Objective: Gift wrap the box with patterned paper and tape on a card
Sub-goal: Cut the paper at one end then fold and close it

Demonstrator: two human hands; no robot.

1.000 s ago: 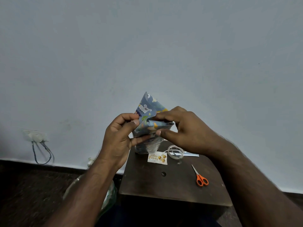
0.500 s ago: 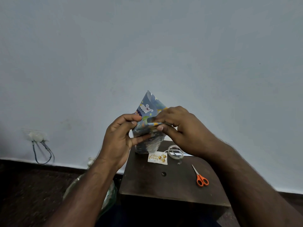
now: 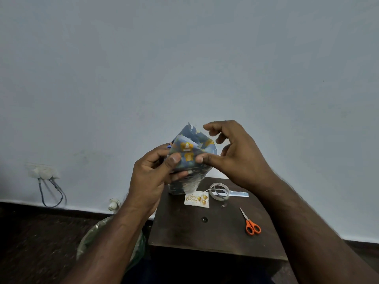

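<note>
**End flap folded down on a half-wrapped box**

From left: a wall socket (image 3: 43, 172) with hanging cables, then a clear bag (image 3: 94, 236) on the floor beside the small dark table (image 3: 213, 236). The left hand (image 3: 151, 177) grips the box (image 3: 184, 181), wrapped in blue patterned paper (image 3: 203, 140), with fingers curled round its near side and the thumb pressing the folded flap (image 3: 185, 152), which shows bear motifs. The box stands upright, long axis vertical, its base touching or just above the table's far edge; which cannot be told. The right hand (image 3: 235, 154) presses its thumb on the same flap, other fingers spread loosely above the open paper peak and holding nothing. The tape roll (image 3: 219, 190) lies below and just right of the box, nearer the right hand, so that hand would probably fetch it while the left pins the fold. The card (image 3: 196, 198), reading "Happy Birthday", lies just before the box. Orange-handled scissors (image 3: 251, 223) lie further right.
</note>
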